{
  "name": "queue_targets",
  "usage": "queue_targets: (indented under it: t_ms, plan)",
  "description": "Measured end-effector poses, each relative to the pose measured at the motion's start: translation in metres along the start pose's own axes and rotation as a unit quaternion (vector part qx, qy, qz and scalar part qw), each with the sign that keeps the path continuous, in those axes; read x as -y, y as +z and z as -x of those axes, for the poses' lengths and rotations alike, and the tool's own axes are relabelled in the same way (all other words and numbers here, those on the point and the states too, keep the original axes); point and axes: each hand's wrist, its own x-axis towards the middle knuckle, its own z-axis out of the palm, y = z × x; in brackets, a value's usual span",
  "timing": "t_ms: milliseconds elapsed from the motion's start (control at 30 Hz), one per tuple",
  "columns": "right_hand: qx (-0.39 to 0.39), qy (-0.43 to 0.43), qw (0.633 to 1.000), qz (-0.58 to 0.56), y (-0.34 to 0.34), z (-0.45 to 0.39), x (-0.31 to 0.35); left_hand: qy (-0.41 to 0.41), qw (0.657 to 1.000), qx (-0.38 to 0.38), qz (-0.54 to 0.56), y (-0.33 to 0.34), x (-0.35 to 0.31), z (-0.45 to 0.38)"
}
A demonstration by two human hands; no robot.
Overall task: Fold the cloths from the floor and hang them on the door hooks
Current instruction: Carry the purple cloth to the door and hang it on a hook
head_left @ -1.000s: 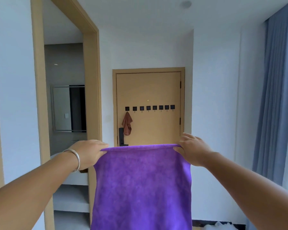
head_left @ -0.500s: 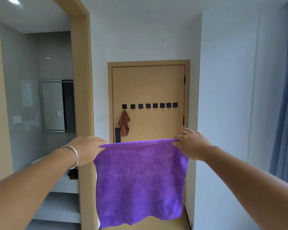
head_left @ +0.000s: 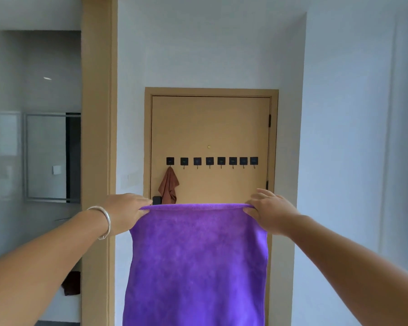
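Bracelet (head_left: 103,222) on my left wrist, then my left hand (head_left: 125,211), fingers (head_left: 143,200) pinched shut on the top left corner of the purple cloth (head_left: 197,262). The cloth hangs flat between my two hands, its top edge stretched straight from one set of fingers to the other. Beyond it I see the door (head_left: 210,128), a row of hooks (head_left: 209,161) above my fingers, a brown cloth (head_left: 168,185) on the leftmost. My right hand (head_left: 272,212) grips the top right corner.
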Motion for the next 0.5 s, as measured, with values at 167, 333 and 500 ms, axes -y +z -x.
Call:
queue_targets:
  t_ms: [167,333,500]
  plan:
    - [0.010,0.010,1.000,0.008,0.041,-0.067,-0.003,0.008,1.000,0.011,0.000,0.045,0.050,-0.065]
    - [0.024,0.010,1.000,0.007,0.086,-0.134,-0.012,0.008,1.000,0.020,-0.018,0.089,0.090,-0.123]
    - [0.027,-0.002,1.000,0.010,0.130,-0.213,-0.030,-0.007,0.999,0.020,-0.032,0.132,0.116,-0.184]
